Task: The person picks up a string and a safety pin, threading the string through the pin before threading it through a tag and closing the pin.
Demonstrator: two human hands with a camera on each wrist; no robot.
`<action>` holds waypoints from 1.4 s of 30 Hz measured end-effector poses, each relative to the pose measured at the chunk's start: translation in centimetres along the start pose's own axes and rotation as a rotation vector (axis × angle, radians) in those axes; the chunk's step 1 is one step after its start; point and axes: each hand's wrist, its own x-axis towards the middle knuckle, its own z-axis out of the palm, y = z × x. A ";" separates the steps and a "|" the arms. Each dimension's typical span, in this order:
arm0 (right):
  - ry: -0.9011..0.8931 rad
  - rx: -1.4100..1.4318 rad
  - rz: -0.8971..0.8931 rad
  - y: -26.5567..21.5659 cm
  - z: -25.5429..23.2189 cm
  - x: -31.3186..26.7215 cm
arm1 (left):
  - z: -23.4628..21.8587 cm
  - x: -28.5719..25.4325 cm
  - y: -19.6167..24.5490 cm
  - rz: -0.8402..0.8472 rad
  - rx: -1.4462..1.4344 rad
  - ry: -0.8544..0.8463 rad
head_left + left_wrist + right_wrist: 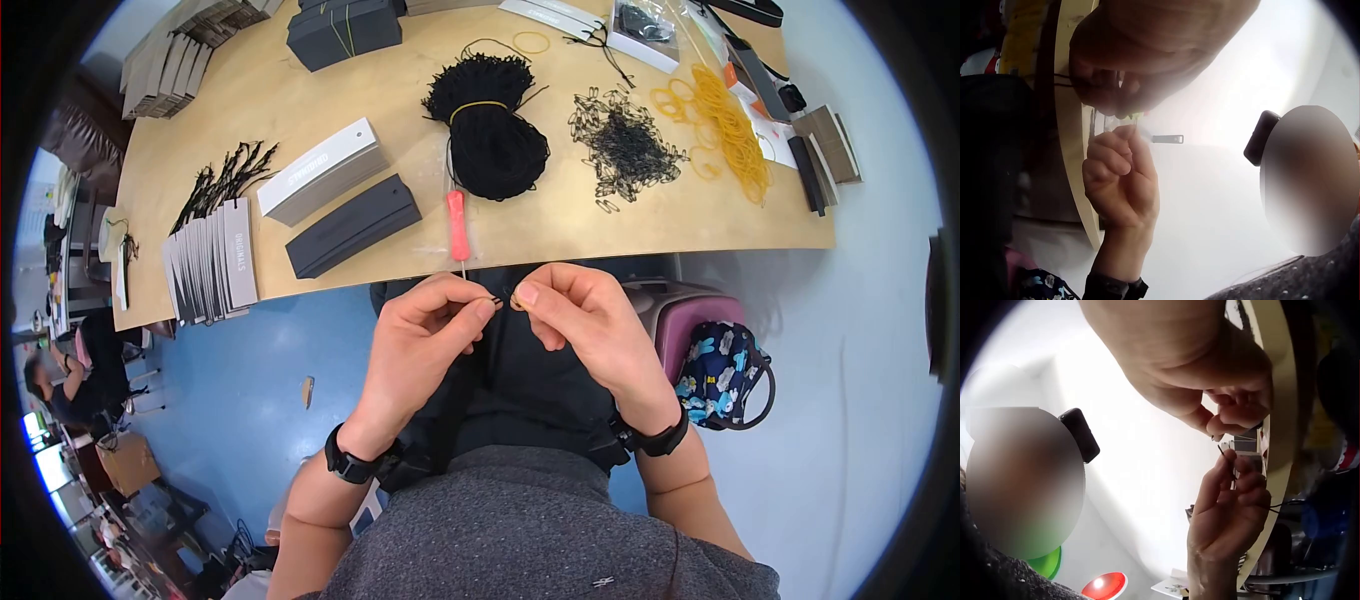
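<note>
Both hands face each other just off the table's front edge, fingertips a short gap apart. My left hand [425,325] pinches a thin black cord [1225,458] between thumb and forefinger. The cord's short end points at the other hand, and its strands trail out behind the fingers. Thumb and forefinger of my right hand [585,320] pinch a small dark piece [1213,437], mostly hidden by the fingertips; I cannot tell its kind. Beyond the hands, a red-handled tool [458,225] with a thin metal shaft lies at the edge.
On the table [560,225] lie a banded bundle of black cords [500,145], a heap of black pins [630,145] and yellow rubber bands [735,140]. Further left are a white tag stack [325,170], a black stack [355,228] and fanned tags [215,260] with cords.
</note>
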 end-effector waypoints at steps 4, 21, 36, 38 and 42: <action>-0.016 0.023 0.017 0.1 0.5 0.2 | -0.3 -0.1 -0.1 0.011 -0.005 0.006; 0.236 -0.683 -0.559 0.3 1.6 -0.8 | -0.4 -0.3 -0.4 -0.042 -0.083 -0.014; 0.257 -1.019 -0.979 -0.7 0.2 0.9 | -1.8 -0.6 -0.9 -0.157 -0.303 -0.091; 0.309 -1.041 -0.986 -0.5 0.0 1.3 | -1.9 -0.8 -1.1 -0.190 -0.356 -0.120; 0.204 -1.075 -0.977 0.2 1.2 0.8 | -1.5 -0.7 -1.1 -0.195 -0.671 -0.167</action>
